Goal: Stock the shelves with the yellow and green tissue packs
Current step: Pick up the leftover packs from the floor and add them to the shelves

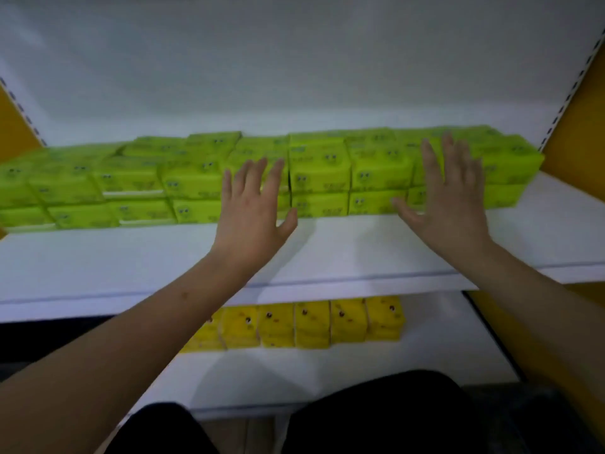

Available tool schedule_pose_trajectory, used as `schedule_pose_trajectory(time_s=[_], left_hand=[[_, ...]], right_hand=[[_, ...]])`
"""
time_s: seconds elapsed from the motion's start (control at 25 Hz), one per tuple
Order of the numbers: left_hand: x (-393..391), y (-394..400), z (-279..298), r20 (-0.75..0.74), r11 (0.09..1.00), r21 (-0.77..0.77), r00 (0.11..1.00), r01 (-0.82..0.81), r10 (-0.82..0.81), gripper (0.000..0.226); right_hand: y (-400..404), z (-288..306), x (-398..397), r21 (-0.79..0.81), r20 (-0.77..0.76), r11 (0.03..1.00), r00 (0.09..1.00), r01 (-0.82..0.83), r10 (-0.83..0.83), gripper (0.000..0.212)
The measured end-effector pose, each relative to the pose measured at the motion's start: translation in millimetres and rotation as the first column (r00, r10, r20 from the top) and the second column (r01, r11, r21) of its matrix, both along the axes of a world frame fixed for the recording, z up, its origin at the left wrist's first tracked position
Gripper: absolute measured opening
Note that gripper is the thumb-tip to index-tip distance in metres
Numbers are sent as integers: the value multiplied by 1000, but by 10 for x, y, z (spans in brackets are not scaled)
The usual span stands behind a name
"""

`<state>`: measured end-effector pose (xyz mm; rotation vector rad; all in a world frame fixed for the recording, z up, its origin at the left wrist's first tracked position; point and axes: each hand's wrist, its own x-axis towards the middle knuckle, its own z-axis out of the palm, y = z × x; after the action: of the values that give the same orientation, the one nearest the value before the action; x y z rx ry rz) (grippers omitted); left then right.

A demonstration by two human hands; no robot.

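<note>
green packs point(320, 172): stacked row along far side of upper shelf point(327, 250) | yellow packs point(311, 322): row on lower shelf point(294, 375) | left hand point(252, 208), right hand point(448, 198): fingers spread, holding nothing, raised before green packs | yellow side panel point(576, 132) right

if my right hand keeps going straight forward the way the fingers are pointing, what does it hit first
Probably the front of the green tissue packs stacked on the upper shelf. The right hand is open, fingers toward them; whether it already touches is unclear.
</note>
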<state>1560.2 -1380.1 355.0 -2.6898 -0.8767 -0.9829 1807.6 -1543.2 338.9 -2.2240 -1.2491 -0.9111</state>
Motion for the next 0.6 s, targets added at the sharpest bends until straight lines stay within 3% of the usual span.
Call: schedule_pose_trajectory(time_s=[0.04, 0.08, 0.16, 0.2, 0.24, 0.28, 0.32, 0.36, 0.4, 0.44, 0.48, 0.52, 0.6], left_hand=[[-255, -198, -159, 93, 980, 95, 979, 174, -183, 51], [-512, -391, -363, 88, 922, 175, 927, 345, -364, 34], [-948, -565, -918, -119, 822, 156, 837, 547, -534, 19], [-1085, -532, -1230, -213, 820, 63, 810, 569, -546, 19], [-1184, -464, -1576, -260, 844, -93, 806, 528, -532, 20], [-1227, -369, -1879, -253, 863, -282, 836, 418, -488, 24], [-1217, -253, -2156, -210, 839, -474, 891, 267, -402, 29], [-1177, -139, -2416, -144, 719, -687, 951, 104, -275, 35], [-1092, -40, -2628, -84, 480, -877, 992, -27, -98, 42], [-968, 71, -2830, -55, 188, -980, 994, -72, 93, 47], [-831, 174, -2996, -45, -85, -996, 967, -24, 253, 49], [-695, 253, -3158, -50, -292, -954, 928, 65, 370, 48], [-408, 404, -3523, -56, -532, -799, 847, 279, 529, 58]], right_hand=[[-127, -103, -342, 97, 98, 976, 978, -195, 186, 68], [-272, -265, -693, 137, 184, 912, 915, -386, 359, 50], [-517, -709, -1282, -10, 244, 778, 753, -628, 611, 26], [-532, -995, -1411, -135, 200, 729, 702, -671, 683, 19], [-466, -1283, -1470, -265, 100, 708, 711, -655, 696, 15], [-315, -1565, -1419, -368, -64, 715, 783, -594, 618, 16], [-123, -1787, -1316, -446, -304, 732, 857, -515, 417, 24], [64, -1965, -1182, -484, -565, 744, 814, -461, 137, 37], [260, -2142, -1019, -445, -779, 800, 614, -403, -123, 44], [424, -2334, -829, -387, -893, 866, 364, -317, -265, 41], [575, -2539, -672, -331, -943, 915, 114, -232, -312, 38], [695, -2747, -573, -300, -946, 940, -77, -165, -315, 45], [892, -3157, -472, -248, -898, 960, -343, -126, -277, 75]])
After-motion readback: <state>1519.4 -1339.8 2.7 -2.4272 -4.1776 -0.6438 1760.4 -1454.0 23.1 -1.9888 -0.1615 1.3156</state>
